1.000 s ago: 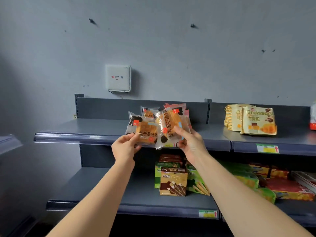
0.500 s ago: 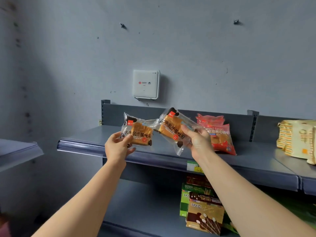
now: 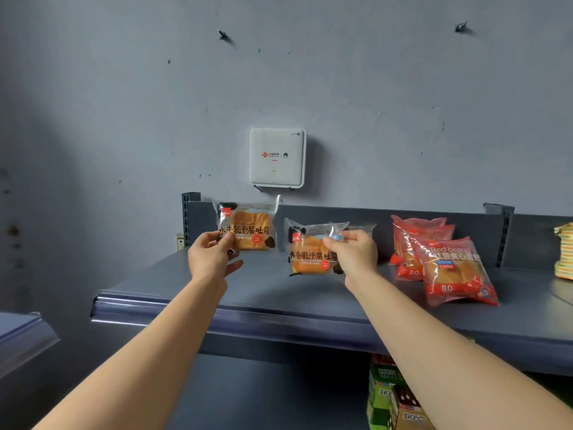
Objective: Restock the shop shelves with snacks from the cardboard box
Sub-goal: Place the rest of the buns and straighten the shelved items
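Observation:
My left hand (image 3: 210, 256) pinches the lower left corner of a clear-wrapped toast pack (image 3: 248, 226), held upright at the back left of the top grey shelf (image 3: 279, 302). My right hand (image 3: 353, 252) grips the top edge of a second toast pack (image 3: 310, 256), which stands upright just to the right, its bottom at or near the shelf surface. The two packs are apart. The cardboard box is out of view.
Red bean bread packs (image 3: 443, 262) lie on the same shelf to the right, and a striped yellow pack (image 3: 564, 252) shows at the right edge. A white wall box (image 3: 276, 156) hangs above. Boxed snacks (image 3: 390, 398) stand on the lower shelf. Another shelf edge (image 3: 21, 333) juts in at left.
Both hands have moved forward over the shelf and spread apart. The right pack has turned upright and dropped toward the shelf surface. The view has shifted closer and to the left.

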{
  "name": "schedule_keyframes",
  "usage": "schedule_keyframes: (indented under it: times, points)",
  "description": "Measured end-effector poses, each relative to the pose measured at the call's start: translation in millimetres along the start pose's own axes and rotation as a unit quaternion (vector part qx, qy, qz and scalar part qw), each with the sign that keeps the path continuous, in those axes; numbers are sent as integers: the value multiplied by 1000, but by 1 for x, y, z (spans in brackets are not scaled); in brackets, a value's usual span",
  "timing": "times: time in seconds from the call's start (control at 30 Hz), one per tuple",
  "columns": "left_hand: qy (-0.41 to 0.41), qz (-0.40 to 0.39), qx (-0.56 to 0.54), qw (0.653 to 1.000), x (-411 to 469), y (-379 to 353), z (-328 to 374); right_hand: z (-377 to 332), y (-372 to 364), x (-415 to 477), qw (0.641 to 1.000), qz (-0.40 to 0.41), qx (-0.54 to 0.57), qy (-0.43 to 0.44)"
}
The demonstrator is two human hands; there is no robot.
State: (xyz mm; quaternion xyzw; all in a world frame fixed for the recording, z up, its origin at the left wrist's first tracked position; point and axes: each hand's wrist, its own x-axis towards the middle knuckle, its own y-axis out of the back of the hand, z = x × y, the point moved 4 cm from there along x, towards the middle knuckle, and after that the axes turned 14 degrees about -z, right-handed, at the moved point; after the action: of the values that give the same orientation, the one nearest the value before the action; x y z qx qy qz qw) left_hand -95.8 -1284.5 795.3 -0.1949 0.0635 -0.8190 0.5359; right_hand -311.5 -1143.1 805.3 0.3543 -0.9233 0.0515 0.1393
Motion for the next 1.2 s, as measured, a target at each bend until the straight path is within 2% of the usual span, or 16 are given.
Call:
schedule_keyframes:
  times: [0.33, 0.6, 0.97, 1.2]
  points:
    - [46, -45, -24, 998, 53, -28, -18, 31, -40, 56, 999, -34, -13, -34]
    - [85, -80, 9, 993, 83, -55, -42, 44, -23, 92, 998, -32, -40, -42]
    - [147, -202, 1, 968, 89, -145, -66, 37, 62, 100, 992, 73, -60, -88]
    - [181, -235, 27, 955, 73, -174, -84, 45, 88, 95, 989, 104, -24, -106]
